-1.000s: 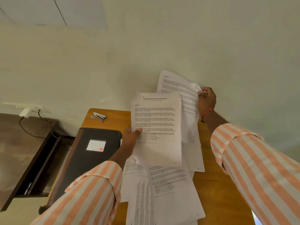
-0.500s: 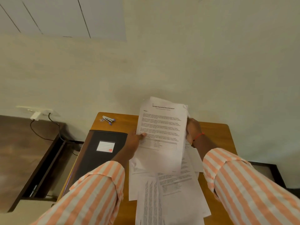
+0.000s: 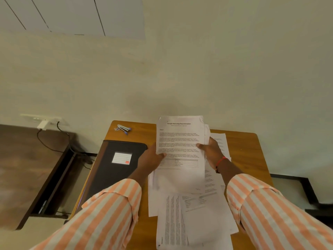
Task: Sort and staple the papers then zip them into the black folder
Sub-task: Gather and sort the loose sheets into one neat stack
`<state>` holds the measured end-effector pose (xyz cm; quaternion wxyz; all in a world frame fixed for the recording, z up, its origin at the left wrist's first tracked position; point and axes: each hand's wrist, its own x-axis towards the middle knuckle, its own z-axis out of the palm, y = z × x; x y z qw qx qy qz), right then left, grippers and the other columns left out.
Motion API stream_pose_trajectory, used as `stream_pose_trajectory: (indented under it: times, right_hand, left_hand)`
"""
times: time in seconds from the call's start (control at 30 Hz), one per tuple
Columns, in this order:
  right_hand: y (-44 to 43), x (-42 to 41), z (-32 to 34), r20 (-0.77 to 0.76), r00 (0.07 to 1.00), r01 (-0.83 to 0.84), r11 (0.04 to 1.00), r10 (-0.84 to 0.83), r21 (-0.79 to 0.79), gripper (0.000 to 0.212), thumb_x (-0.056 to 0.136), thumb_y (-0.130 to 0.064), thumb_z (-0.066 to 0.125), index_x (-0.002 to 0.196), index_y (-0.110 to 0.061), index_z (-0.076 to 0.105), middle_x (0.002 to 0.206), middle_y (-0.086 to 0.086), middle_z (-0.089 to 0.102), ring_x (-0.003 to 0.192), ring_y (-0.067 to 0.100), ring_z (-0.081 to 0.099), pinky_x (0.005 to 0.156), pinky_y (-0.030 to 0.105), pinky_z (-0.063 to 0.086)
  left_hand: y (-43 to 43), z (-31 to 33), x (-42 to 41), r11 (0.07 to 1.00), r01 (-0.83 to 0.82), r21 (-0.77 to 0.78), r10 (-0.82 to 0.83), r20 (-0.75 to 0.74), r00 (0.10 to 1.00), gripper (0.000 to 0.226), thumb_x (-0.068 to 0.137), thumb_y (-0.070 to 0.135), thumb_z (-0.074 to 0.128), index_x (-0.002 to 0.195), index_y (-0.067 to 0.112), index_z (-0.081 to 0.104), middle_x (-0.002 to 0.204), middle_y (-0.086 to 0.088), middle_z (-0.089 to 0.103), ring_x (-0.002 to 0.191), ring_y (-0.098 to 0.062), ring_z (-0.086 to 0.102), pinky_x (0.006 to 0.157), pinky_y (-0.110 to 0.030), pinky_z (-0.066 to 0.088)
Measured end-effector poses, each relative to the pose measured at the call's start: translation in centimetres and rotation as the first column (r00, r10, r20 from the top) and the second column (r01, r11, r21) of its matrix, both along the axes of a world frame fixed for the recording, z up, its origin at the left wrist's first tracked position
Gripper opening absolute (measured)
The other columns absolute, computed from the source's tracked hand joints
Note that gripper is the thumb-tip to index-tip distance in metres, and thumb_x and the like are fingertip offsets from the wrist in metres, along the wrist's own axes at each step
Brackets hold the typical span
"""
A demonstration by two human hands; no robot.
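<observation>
White sheets (image 3: 180, 141) are up in both your hands, just right of the black folder (image 3: 115, 170). Your left hand (image 3: 153, 159) pinches the left edge, thumb on top, and your right hand (image 3: 210, 152) grips the right edge. I'd guess you're squaring them for stapling.

Counts:
- one folder, flat on the worktop (image 3: 252, 156)
- one stapler (image 3: 123, 128), past its far edge
- at least two sheets held
- several loose papers (image 3: 191, 222) to its right, too overlapped to count
</observation>
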<state>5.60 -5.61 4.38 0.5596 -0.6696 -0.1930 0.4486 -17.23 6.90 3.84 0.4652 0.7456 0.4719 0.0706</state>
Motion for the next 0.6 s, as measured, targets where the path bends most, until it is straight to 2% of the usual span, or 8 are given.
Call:
stream_pose_trajectory:
  times: [0.03, 0.1, 0.17, 0.27, 0.33, 0.43, 0.5, 0.6]
  right_hand:
    - [0.1, 0.0, 0.0, 0.004, 1.000, -0.024, 1.000, 0.024, 0.002, 0.045, 0.090, 0.005, 0.059, 0.131, -0.012, 0.059, 0.122, 0.007, 0.071, 0.113, 0.029, 0.067, 0.100, 0.053, 0.051]
    - [0.0, -0.5, 0.4, 0.027, 0.999, -0.031, 1.000, 0.031, 0.004, 0.049, 0.089, 0.008, 0.054, 0.133, -0.012, 0.056, 0.125, 0.008, 0.068, 0.116, 0.028, 0.065, 0.098, 0.047, 0.053]
    - [0.1, -1.5, 1.0, 0.057, 0.998, 0.031, 0.999, -0.032, 0.018, 0.049, 0.088, 0.009, 0.048, 0.131, -0.015, 0.056, 0.123, 0.006, 0.068, 0.113, 0.025, 0.065, 0.089, 0.037, 0.055]
    - [0.3, -3.5, 1.8, 0.159, 0.969, 0.175, 0.981, -0.187, 0.084, 0.046, 0.089, 0.004, 0.049, 0.122, -0.026, 0.058, 0.114, 0.000, 0.069, 0.105, 0.019, 0.066, 0.084, 0.035, 0.057]
    - [0.5, -4.4, 2.0, 0.205, 0.944, 0.231, 0.963, -0.257, 0.142, 0.041, 0.088, -0.001, 0.058, 0.121, -0.025, 0.060, 0.111, -0.003, 0.070, 0.102, 0.015, 0.067, 0.082, 0.033, 0.058]
    - [0.2, -5.7, 1.8, 0.190, 0.934, 0.272, 0.947, -0.303, 0.169, 0.032, 0.088, -0.012, 0.070, 0.115, -0.027, 0.064, 0.107, -0.002, 0.071, 0.099, 0.016, 0.068, 0.082, 0.035, 0.059]
    - [-0.6, -6.4, 0.7, 0.213, 0.938, 0.256, 0.960, -0.275, 0.112, 0.032, 0.085, -0.020, 0.076, 0.110, -0.033, 0.062, 0.105, -0.007, 0.070, 0.098, 0.011, 0.068, 0.083, 0.033, 0.058]
    - [-1.9, -7.4, -1.9, 0.280, 0.951, 0.155, 0.986, -0.132, -0.060, 0.049, 0.083, -0.024, 0.078, 0.129, -0.026, 0.058, 0.114, -0.003, 0.069, 0.106, 0.017, 0.066, 0.091, 0.038, 0.057]
  left_hand:
    - [0.2, -0.1, 0.0, 1.000, -0.009, -0.015, 0.010, 0.016, 1.000, 0.038, 0.098, 0.032, 0.065, 0.134, 0.027, 0.054, 0.118, 0.015, 0.061, 0.104, -0.014, 0.060, 0.091, -0.045, 0.056]
    - [0.3, 0.0, 0.0, 0.984, -0.085, -0.159, 0.110, 0.154, 0.982, 0.035, 0.093, 0.027, 0.072, 0.126, 0.020, 0.061, 0.122, 0.007, 0.068, 0.111, -0.021, 0.066, 0.095, -0.049, 0.057]
    - [0.2, 0.1, 0.3, 0.946, -0.138, -0.293, 0.223, 0.281, 0.933, 0.035, 0.090, 0.020, 0.076, 0.122, 0.016, 0.065, 0.120, 0.000, 0.072, 0.111, -0.027, 0.070, 0.094, -0.052, 0.058]
    - [-0.8, 0.7, 1.2, 0.923, -0.200, -0.330, 0.327, 0.394, 0.859, 0.033, 0.091, 0.017, 0.075, 0.122, 0.019, 0.065, 0.114, 0.002, 0.074, 0.106, -0.024, 0.072, 0.082, -0.038, 0.061]
    - [-1.4, 0.9, 1.7, 0.918, -0.237, -0.319, 0.367, 0.452, 0.813, 0.037, 0.089, 0.018, 0.077, 0.124, 0.019, 0.064, 0.113, 0.003, 0.074, 0.103, -0.020, 0.072, 0.077, -0.033, 0.061]
    - [-2.3, 0.3, 1.5, 0.929, -0.267, -0.257, 0.363, 0.484, 0.797, 0.039, 0.083, 0.026, 0.083, 0.118, 0.024, 0.066, 0.107, 0.005, 0.075, 0.099, -0.014, 0.074, 0.077, -0.033, 0.063]
    - [-2.5, -1.0, 0.8, 0.929, -0.283, -0.237, 0.361, 0.431, 0.827, 0.043, 0.078, 0.035, 0.083, 0.116, 0.026, 0.066, 0.107, 0.004, 0.076, 0.099, -0.015, 0.074, 0.081, -0.041, 0.063]
    - [-3.3, -3.2, -0.5, 0.941, -0.272, -0.200, 0.328, 0.343, 0.881, 0.025, 0.088, 0.030, 0.076, 0.111, 0.027, 0.066, 0.102, 0.003, 0.075, 0.096, -0.018, 0.073, 0.083, -0.051, 0.062]
